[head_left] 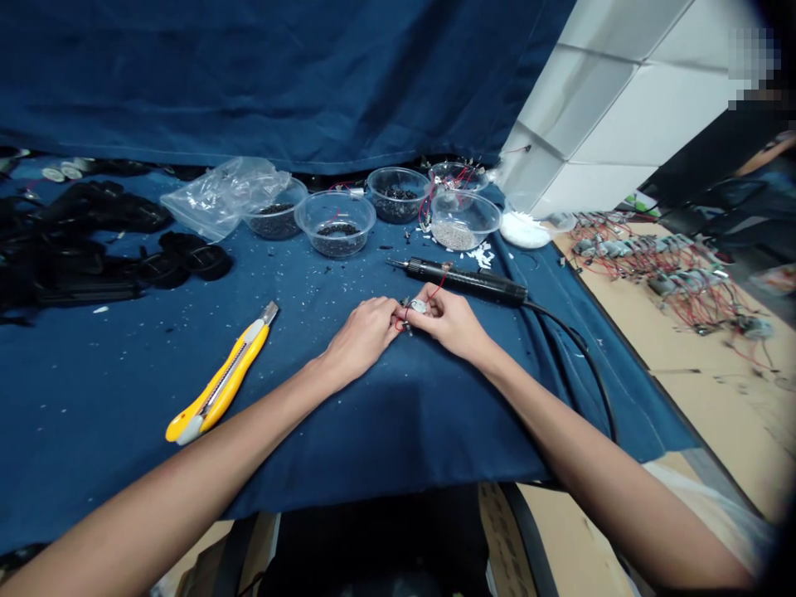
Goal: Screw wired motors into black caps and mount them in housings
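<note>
- Left hand [364, 336]: clenched, grasping the wired part [418, 307].
- Right hand [448, 322]: pinching the same part, held just above the blue-covered worktop [93, 398].
- Soldering iron [463, 279]: lying just beyond the right hand.
- Utility knife [220, 373]: left of the hands.
- Plastic bowls [336, 222]: farther back.

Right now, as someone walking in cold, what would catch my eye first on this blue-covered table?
Probably the left hand and right hand, meeting at the center of the blue cloth on a small metal part with red wires. Left of them lies a bright yellow utility knife. Beyond them are a black corded hand tool and a row of clear plastic bowls.
</note>
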Motion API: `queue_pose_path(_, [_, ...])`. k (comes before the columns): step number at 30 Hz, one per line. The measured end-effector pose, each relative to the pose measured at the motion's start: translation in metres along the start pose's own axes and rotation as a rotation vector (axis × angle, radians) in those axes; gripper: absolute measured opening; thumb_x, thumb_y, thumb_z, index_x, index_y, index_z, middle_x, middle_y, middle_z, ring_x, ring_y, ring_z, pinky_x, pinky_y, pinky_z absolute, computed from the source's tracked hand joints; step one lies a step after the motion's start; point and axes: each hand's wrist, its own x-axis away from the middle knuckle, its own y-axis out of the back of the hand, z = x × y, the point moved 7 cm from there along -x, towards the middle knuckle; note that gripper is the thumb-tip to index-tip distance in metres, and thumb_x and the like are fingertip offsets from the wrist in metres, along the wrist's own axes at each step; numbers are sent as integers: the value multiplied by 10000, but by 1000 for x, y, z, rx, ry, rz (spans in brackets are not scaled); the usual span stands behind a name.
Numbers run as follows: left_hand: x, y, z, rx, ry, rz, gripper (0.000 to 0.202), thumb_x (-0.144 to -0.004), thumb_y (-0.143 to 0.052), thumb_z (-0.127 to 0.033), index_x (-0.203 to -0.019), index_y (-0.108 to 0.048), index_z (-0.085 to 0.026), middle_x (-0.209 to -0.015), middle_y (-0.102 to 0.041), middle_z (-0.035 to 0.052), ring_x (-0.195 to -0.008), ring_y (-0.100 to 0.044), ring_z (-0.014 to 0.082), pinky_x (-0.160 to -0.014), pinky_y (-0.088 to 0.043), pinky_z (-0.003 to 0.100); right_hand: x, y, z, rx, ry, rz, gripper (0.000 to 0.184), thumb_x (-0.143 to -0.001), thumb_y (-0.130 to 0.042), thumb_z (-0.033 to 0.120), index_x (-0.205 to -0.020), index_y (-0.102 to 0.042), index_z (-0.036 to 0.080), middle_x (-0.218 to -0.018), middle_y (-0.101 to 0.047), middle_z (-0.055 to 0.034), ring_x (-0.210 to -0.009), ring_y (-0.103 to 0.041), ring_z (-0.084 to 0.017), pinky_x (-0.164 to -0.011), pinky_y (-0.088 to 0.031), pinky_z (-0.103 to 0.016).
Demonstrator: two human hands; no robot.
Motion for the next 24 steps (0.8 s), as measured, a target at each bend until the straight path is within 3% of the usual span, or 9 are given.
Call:
queue_pose_path(5, [0, 2, -1, 90, 11, 7, 34, -892, -571, -176, -872, -564, -149, -793, -595, 17, -737, -549, 155, -720, -430, 283, 5, 2, 4, -14, -11, -15, 341, -791, -640, 507, -770, -510, 193, -634, -542, 15, -562, -445, -102, -549, -331, -242])
queue_pose_path(24, [-2, -2, -4, -49, -107, 25, 69, -897, -535, -162, -838, -513, -136, -817, -536, 33, -792, -497, 170, -749, -421, 302, 3, -2, 13, 141, 74, -42, 261, -783, -639, 390, -744, -474, 192, -591, -479, 35, -526, -386, -79, -549, -312, -239])
